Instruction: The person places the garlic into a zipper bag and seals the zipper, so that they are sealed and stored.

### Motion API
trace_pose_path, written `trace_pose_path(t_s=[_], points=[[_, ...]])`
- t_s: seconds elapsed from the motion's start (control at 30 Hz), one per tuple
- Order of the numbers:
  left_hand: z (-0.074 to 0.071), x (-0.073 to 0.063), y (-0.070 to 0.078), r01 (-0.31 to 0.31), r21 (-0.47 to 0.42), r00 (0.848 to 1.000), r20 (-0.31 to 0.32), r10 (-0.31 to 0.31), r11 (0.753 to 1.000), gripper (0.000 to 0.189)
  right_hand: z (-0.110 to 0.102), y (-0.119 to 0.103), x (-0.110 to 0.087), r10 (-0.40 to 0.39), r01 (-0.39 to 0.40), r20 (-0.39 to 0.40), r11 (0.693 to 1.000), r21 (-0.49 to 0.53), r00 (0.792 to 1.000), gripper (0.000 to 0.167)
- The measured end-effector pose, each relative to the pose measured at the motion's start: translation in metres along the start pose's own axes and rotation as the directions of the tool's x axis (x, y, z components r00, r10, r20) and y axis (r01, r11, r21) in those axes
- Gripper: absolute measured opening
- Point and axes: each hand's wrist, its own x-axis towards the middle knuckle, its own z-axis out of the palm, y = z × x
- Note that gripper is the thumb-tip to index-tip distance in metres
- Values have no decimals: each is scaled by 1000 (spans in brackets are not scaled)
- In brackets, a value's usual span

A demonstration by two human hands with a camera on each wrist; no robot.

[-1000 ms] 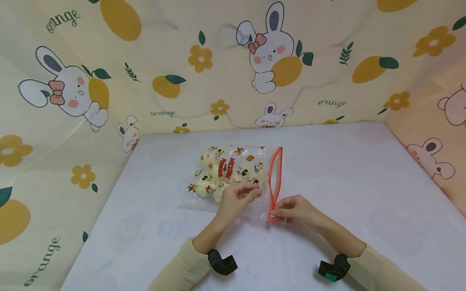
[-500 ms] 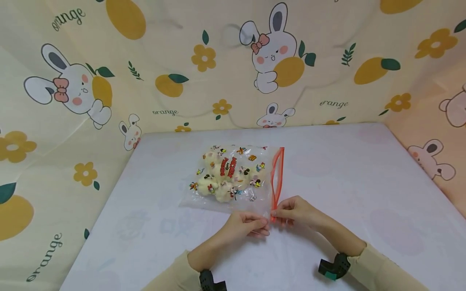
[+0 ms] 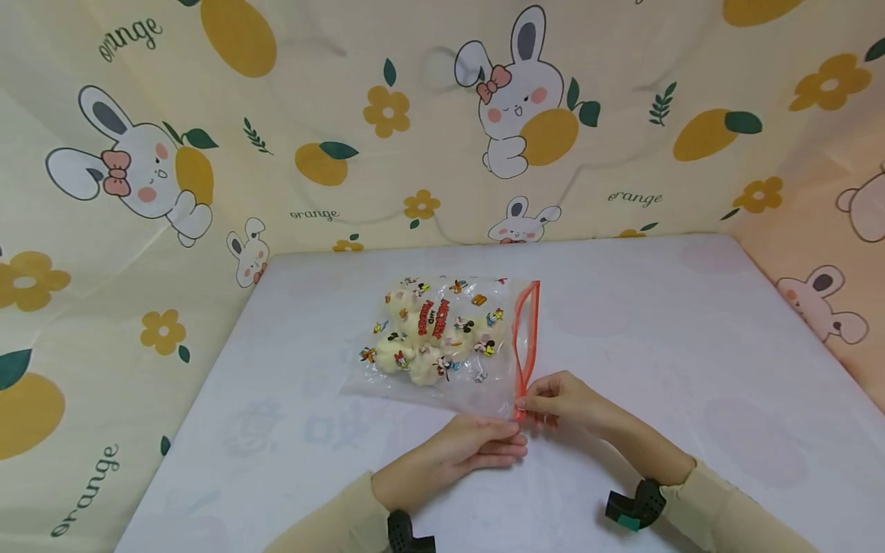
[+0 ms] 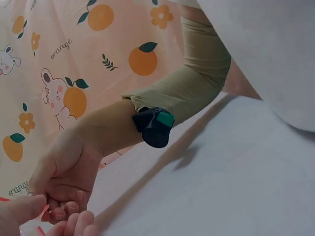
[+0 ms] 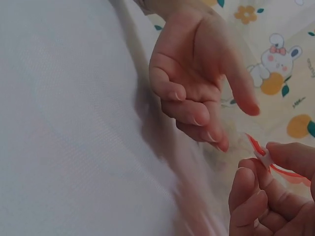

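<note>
A clear printed zip bag [image 3: 442,330] with a red zip edge lies on the table, its mouth to the right and slightly gaping. Several pale, rounded, lobed pieces [image 3: 425,367] show through the plastic. At the near corner of the mouth, my right hand [image 3: 565,405] pinches the white slider [image 5: 265,158] between thumb and forefinger. My left hand [image 3: 473,449] is beside that same corner, palm turned inward. In the right wrist view its fingers are loosely bent, the thumb stands apart, and nothing is between them.
The bag rests on a white-covered table [image 3: 657,330]. Behind and at both sides hang cloth walls [image 3: 415,92] printed with rabbits and oranges. Each wrist wears a black camera mount, the right one [image 3: 634,507] with a green patch.
My left hand has come off the top of the bag, moving toward me and right to the near corner, and its fingers have loosened. My right hand stays on the slider.
</note>
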Motion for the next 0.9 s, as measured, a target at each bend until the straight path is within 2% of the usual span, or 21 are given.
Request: trace_pose_path(t_s=[0.13,0.37,0.63,0.9], points=[[2,5,2,18,-31,1000,-6,-18,999,30,-1,-1,0,-9,9,2,1000,2,1000,31],[5,8,2,4,-59,1000,-29,-6,998,28,0,-2,-1,-2,2,11,1000,-6,1000,32],[10,7,0,-1,-143,1000,-23,-2,990,29,1,2,-5,-24,24,38,999,24,999,34],[13,7,0,-13,-190,998,-55,3,982,31,3,1,-5,0,-3,61,999,51,998,35]])
